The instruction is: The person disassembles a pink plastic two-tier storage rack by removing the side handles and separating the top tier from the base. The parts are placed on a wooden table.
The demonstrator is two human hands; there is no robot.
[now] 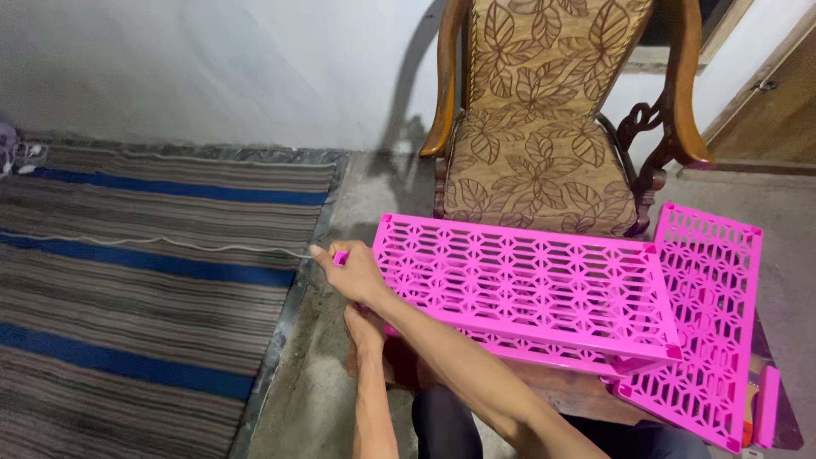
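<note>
Rug: a striped rug (153,280) in grey, brown and blue covers the floor on the left; its right edge runs close beside the hands.
Chair: a wooden armchair (544,119) with leaf-patterned cushions stands against the wall, just behind the pink parts.
Floor: bare concrete floor (374,187) lies between rug and chair, leaving open room to the left of the panels.
Top panel: a bright pink lattice panel (527,285) lies nearly flat, its long axis running left to right, with a second pink panel showing under its near edge.
Side panel: another pink lattice panel (701,319) lies to the right, long axis pointing away from the person, its left edge tucked under the top panel's right corner.
Right hand: the right hand (353,272) is closed on a small pink post (340,257) at the top panel's left end.
Left hand: the left hand (365,327) sits below, at the lower panel's left edge; its grip cannot be made out.
Labels: none show.
</note>
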